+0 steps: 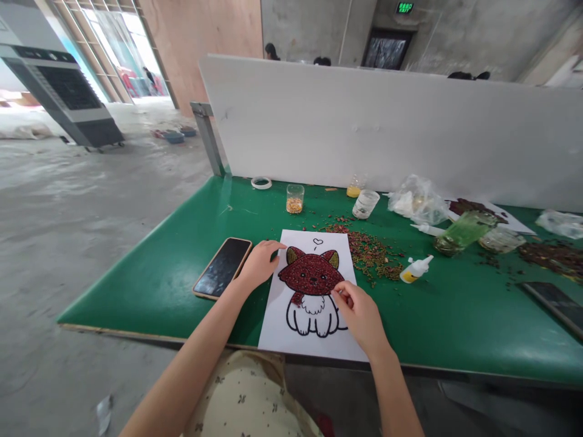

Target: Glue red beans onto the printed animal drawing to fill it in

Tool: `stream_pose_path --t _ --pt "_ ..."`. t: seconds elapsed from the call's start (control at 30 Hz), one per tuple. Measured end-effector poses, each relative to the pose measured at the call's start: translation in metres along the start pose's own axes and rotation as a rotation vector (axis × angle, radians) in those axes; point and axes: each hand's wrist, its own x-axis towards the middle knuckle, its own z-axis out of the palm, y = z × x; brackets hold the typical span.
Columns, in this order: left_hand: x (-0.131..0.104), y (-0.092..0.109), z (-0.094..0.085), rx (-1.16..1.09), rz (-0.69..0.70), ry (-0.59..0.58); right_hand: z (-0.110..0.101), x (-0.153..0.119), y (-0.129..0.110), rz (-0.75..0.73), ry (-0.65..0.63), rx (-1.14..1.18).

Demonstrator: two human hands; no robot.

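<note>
A white sheet (273, 325) with a cartoon animal outline lies at the table's front edge. Dark red pieces cover the animal's head (310, 273), greenish ones fill its ears, and a small red patch sits below the head at the left. My left hand (262, 262) rests by the sheet's upper left edge, its fingers apart and holding nothing visible. Over the right side of the animal, just under its head, my right hand (357, 309) has thumb and fingertips pinched together; whatever they hold is too small to make out. Loose red and green pieces (371, 252) are scattered right of the sheet.
A phone (222, 268) lies left of the sheet on the green table (159, 273). Behind are a tape roll (261, 182), a cup of yellow pieces (294, 200) and a clear cup (365, 204). Rightward are a glue bottle (416, 269), a green jar (464, 233) and another phone (553, 306).
</note>
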Motion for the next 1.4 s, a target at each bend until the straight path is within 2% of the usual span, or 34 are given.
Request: stream_pose_path --t 0.1,0.17,0.3,0.4,0.57,0.67,0.83,1.4 --pt "0.001 -0.002 0.001 -0.014 -0.013 0.055 -0.001 0.001 -0.004 -0.020 0.021 -0.036" --pt "0.002 -0.005 0.002 -0.061 -0.034 0.084 -0.001 0.001 -0.010 -0.086 0.021 -0.072" --pt "0.003 -0.010 0.006 -0.185 -0.104 0.118 0.005 0.002 -0.029 -0.272 -0.067 -0.150" --pt "0.004 -0.012 0.009 -0.258 -0.154 0.140 0.012 0.002 -0.043 -0.334 -0.110 -0.188" --pt "0.004 -0.014 0.011 -0.284 -0.158 0.132 0.022 0.002 -0.056 -0.344 -0.144 -0.239" --pt "0.003 -0.011 0.009 -0.236 -0.104 0.114 0.025 0.002 -0.057 -0.331 -0.144 -0.261" --pt "0.001 -0.002 0.003 -0.116 0.022 0.011 0.028 0.001 -0.058 -0.329 -0.160 -0.286" --pt "-0.001 -0.001 0.003 -0.084 0.002 -0.038 0.037 0.001 -0.056 -0.374 -0.127 -0.298"
